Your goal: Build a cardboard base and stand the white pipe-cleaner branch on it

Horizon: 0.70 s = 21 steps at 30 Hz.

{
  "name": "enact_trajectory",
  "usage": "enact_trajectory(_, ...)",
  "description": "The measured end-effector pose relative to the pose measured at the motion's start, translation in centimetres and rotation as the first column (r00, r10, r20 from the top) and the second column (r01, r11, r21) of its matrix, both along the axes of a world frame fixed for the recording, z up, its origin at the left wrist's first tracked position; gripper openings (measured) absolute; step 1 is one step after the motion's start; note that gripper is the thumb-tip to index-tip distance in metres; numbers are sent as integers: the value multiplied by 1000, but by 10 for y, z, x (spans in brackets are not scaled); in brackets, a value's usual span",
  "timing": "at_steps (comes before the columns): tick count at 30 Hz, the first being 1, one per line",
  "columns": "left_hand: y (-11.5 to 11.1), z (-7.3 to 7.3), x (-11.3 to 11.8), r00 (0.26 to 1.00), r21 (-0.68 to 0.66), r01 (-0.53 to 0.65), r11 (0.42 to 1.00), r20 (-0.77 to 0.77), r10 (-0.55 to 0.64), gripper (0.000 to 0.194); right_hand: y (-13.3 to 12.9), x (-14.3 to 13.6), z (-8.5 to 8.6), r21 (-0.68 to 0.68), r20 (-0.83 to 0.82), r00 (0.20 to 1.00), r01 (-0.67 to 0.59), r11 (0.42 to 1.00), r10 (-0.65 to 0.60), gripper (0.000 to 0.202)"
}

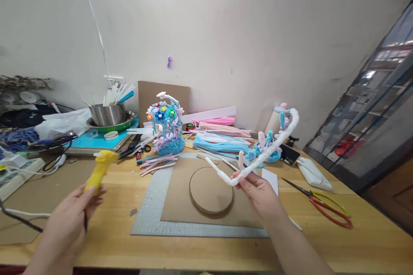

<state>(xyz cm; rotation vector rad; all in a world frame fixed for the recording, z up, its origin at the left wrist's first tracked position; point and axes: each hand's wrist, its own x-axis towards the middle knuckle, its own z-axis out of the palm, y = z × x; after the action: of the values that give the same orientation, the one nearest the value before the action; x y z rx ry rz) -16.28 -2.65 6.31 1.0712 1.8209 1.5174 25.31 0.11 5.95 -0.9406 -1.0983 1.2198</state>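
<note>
My left hand [75, 206] is closed around the handle of a yellow glue gun [99, 169], held over the left of the table and slightly blurred. Between the fingertips of my right hand [258, 189] is a curved white fuzzy stem [266, 153], bent near its lower end and hooked at the top. Left of that hand, a round cardboard disc [211, 191] lies on a cardboard sheet [174, 202], with a grey cutting mat [146, 215] beneath. A decorated blue flower lamp shape [166, 116] stands behind the mat.
Pipe cleaners [214, 142] in pink and blue lie at the back. Red-and-yellow-handled scissors [329, 210] rest at the right, near a white pouch [312, 174]. A metal bowl [108, 115] and a power strip [21, 178] are at the left.
</note>
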Motion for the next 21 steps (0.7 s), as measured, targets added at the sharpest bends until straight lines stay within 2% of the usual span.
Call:
enact_trajectory(1, -1, 2, 16, 955, -12, 165, 986, 253, -156, 15, 2, 0, 0, 9, -11, 1000, 8, 1000, -8, 21)
enact_trajectory(2, -1, 2, 32, 849, -1, 286, 958, 464, -253, 19, 5, 1, 0, 18, -23, 1000, 17, 1000, -17, 20)
enact_trajectory(4, -1, 0, 63, 619, -22, 450, 893, 728, -294, 24, 14, 2, 1, 34, -53, 998, 31, 999, -30, 20)
enact_trajectory(7, 5, -4, 99, 387, 53, 629, 776, 844, -371, 26, 29, 4, 5, 52, -118, 992, 43, 998, -36, 21)
enact_trajectory(9, 12, -2, 115, 287, 182, 668, 721, 831, -476, 28, 40, 5, 11, 58, -181, 983, 44, 997, -33, 21)
enact_trajectory(10, 17, 3, 122, 263, 254, 660, 707, 804, -533, 30, 44, 6, 15, 59, -216, 976, 42, 997, -29, 21)
enact_trajectory(12, 27, 14, 132, 279, 336, 666, 666, 716, -640, 34, 51, 7, 24, 48, -282, 959, 26, 999, -11, 20)
enact_trajectory(13, 31, 21, 137, 330, 330, 688, 647, 652, -683, 36, 54, 7, 28, 37, -308, 951, 11, 999, 1, 19)
enact_trajectory(14, 35, 28, 140, 416, 304, 700, 646, 561, -716, 33, 55, 8, 32, 25, -329, 944, -4, 1000, 12, 18)
enact_trajectory(15, 39, 33, 144, 530, 252, 695, 673, 452, -717, 27, 56, 8, 35, 13, -342, 939, -19, 1000, 22, 18)
enact_trajectory(17, 43, 39, 150, 752, 102, 615, 782, 222, -620, 21, 55, 8, 38, -18, -369, 928, -59, 998, 49, 18)
enact_trajectory(18, 44, 41, 152, 824, 26, 558, 830, 105, -557, 24, 54, 7, 38, -33, -390, 919, -84, 996, 65, 19)
enact_trajectory(19, 43, 41, 155, 858, -35, 512, 858, -12, -513, 26, 53, 7, 38, -45, -416, 906, -111, 993, 83, 18)
enact_trajectory(21, 41, 39, 161, 841, -83, 483, 872, -232, -488, 24, 49, 5, 36, -62, -476, 872, -159, 985, 111, 17)
